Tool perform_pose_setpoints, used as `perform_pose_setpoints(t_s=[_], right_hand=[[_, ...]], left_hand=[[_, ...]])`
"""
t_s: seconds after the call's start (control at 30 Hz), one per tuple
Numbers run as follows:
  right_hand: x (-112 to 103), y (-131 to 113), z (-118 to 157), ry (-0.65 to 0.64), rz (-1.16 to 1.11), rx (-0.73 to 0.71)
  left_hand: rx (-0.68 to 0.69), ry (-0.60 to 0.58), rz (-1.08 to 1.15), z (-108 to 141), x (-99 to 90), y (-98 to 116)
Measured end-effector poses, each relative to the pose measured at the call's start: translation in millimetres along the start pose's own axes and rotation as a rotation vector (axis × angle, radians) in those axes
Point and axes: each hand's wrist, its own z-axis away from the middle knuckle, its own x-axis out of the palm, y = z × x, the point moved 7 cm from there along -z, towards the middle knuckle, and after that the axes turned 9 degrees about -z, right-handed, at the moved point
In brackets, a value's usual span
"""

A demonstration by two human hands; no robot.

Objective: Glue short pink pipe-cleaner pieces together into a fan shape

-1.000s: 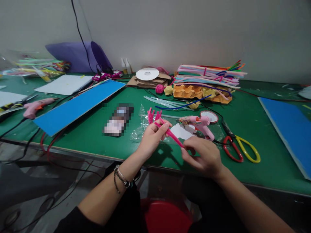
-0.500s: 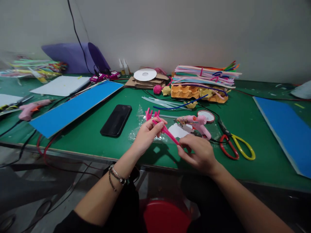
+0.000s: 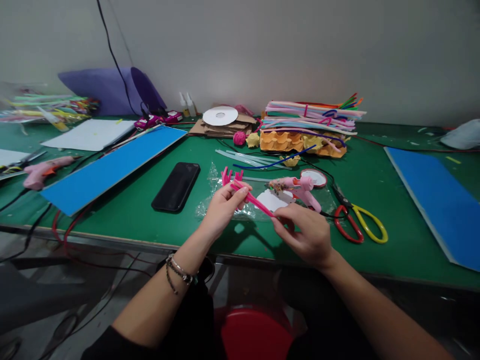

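Pink pipe cleaners (image 3: 258, 203) stretch as a thin bundle between my two hands, above the green table. My left hand (image 3: 227, 204) pinches the bundle near its far end, where several short bent tips stick up past the fingers. At the near end, my right hand (image 3: 303, 231) grips it between thumb and fingers. Just beyond the hands, a pink hot glue gun (image 3: 296, 187) lies on a clear plastic sheet (image 3: 210, 200) beside a white cut-out shape (image 3: 273, 199). Scissors (image 3: 362, 222) with one red and one yellow handle rest right of my right hand.
A black phone (image 3: 176, 187) and a long blue board (image 3: 116, 167) lie to the left, another blue board (image 3: 435, 200) at right. Glue sticks (image 3: 243, 159), an egg carton (image 3: 281, 141) and stacked pipe cleaners (image 3: 311, 116) sit behind. A second glue gun (image 3: 45, 171) is far left.
The whole view has shifted slightly, so things appear a little further left. Both hands keep nearly the same hold on the pink pipe cleaners.
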Motion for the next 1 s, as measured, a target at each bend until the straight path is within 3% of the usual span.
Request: perform_pose_setpoints(t_s=[0.5,0.63,0.77,0.83,1.0], right_hand=[[2,3,3,0.026,0.026,-0.030],[11,6,7,-0.031,0.065,-0.058],[7,16,7,-0.185,0.068,-0.044],[-7,30,6,-0.230,0.088,0.075],[-53,79,21,-0.061,0.342,0.606]], left_hand=[[0.015,-0.009,0.070,-1,0.7,-1],[-0.004,-0.030,0.047,-2,2.3,-6],[0.003,0.011,0.046,-3,-1.1,-5],[0.012,0.054,0.076,-3,-4.7,-3],[0.028,0.130,0.088,-3,-10.6,1]])
